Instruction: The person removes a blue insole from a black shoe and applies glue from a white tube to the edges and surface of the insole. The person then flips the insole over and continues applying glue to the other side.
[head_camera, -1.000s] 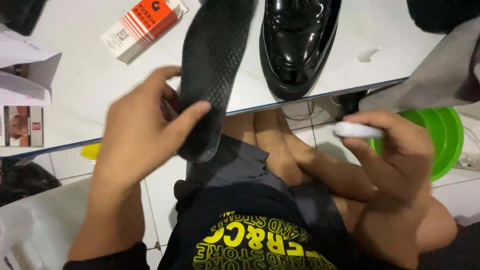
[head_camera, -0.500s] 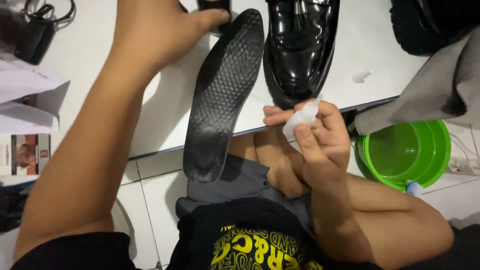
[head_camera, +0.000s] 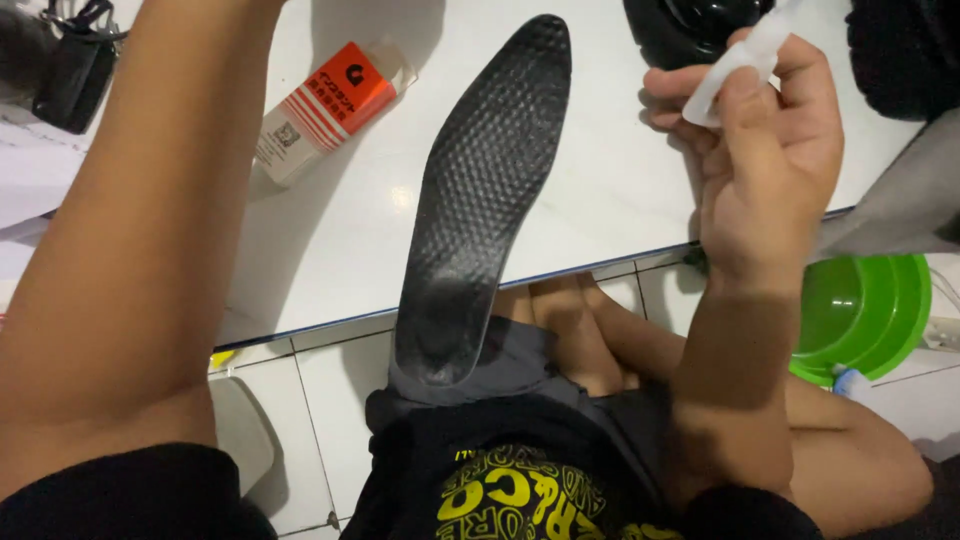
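While right hand (head_camera: 770, 170) clamps white tube (head_camera: 735, 65), green basin (head_camera: 870, 310) holds nothing visible; left hand unseen

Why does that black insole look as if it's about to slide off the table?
The black insole lies only partly on the white table: its heel end juts past the table edge, over the person's lap. No hand touches it. The right hand holds a small white tube above the table.

The left hand is out of frame past the top edge; only its forearm (head_camera: 130, 250) shows. The black shoe (head_camera: 695, 25) is cut off at the top. The right hand (head_camera: 765, 150) covers much of the small white tube (head_camera: 735, 65).
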